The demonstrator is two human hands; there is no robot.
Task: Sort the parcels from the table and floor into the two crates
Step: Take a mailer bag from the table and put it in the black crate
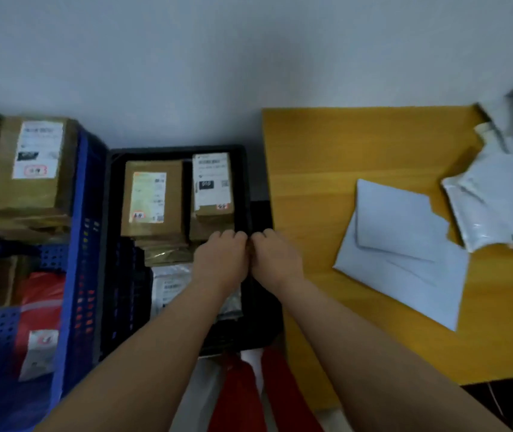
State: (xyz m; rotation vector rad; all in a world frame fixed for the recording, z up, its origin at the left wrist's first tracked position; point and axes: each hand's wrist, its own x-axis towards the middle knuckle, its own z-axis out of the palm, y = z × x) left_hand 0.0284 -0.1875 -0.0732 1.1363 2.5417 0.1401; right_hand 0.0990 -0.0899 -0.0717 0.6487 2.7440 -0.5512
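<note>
A black crate [177,149] stands on the floor and holds two labelled brown boxes [152,198] [213,182] and a grey mailer [171,288]. Left of it is a blue crate [74,244] with a large brown box [30,166] and a red parcel [40,307]. My left hand [221,257] and my right hand [275,257] meet at the black crate's right rim, fingers curled down over it. What lies under the fingers is hidden. On the yellow table [327,166] lie pale envelopes [401,244] and white poly mailers [492,198].
A red and white bag [242,394] lies on the floor below the black crate, between my forearms. A plain wall runs behind the crates and table. A dark object [495,397] sits at the table's near right corner.
</note>
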